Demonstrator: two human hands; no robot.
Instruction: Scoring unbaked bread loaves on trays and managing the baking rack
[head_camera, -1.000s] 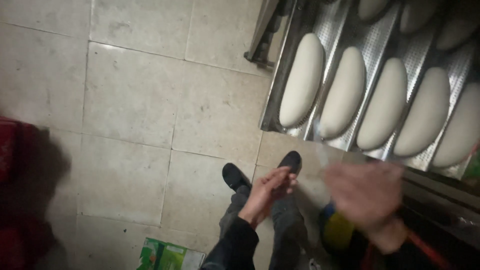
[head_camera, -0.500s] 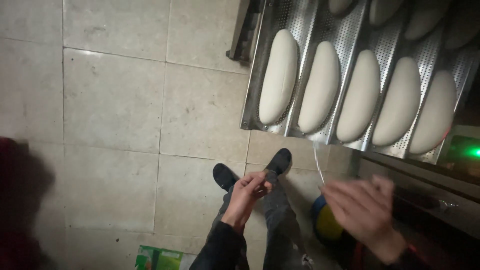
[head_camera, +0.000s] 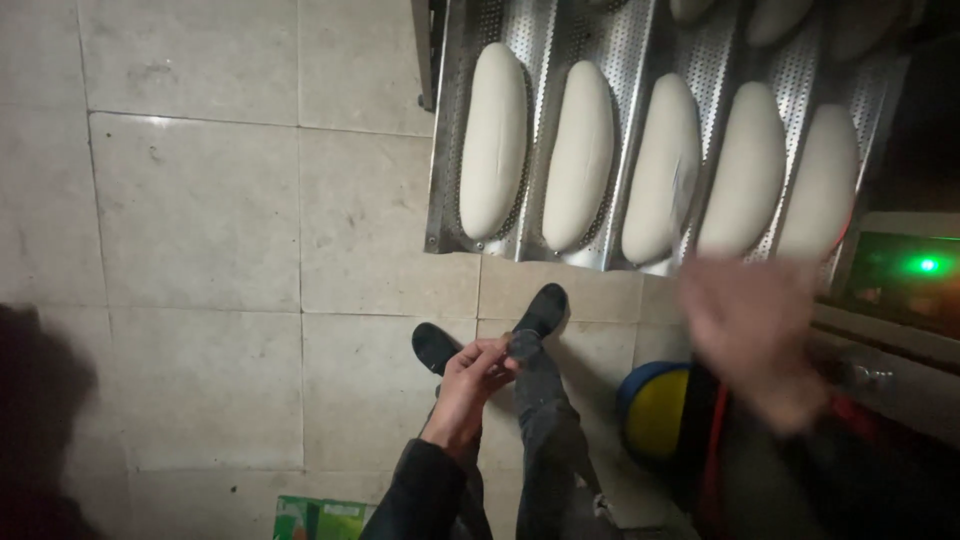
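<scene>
A perforated metal baking tray (head_camera: 440, 200) with wavy channels juts out at the upper right, above the floor. Several long white dough loaves lie in its channels, the leftmost dough loaf (head_camera: 493, 140) near the tray's left rim. My left hand (head_camera: 472, 385) is low in the middle, over my legs, its fingertips pinched together; nothing shows between them. My right hand (head_camera: 750, 335) is a motion-blurred shape just below the tray's front edge, fingers spread, holding nothing visible.
Pale floor tiles (head_camera: 200, 220) fill the left. My two black shoes (head_camera: 437, 347) stand under the tray's front edge. A round yellow and blue object (head_camera: 655, 410) sits right of my legs. A machine with a green light (head_camera: 928, 265) is at the right edge. A green box (head_camera: 320, 518) lies at the bottom.
My right hand has risen from waist height toward the tray's front edge and is now blurred. The view has shifted, so the tray sits more central. My left hand stays pinched over my legs.
</scene>
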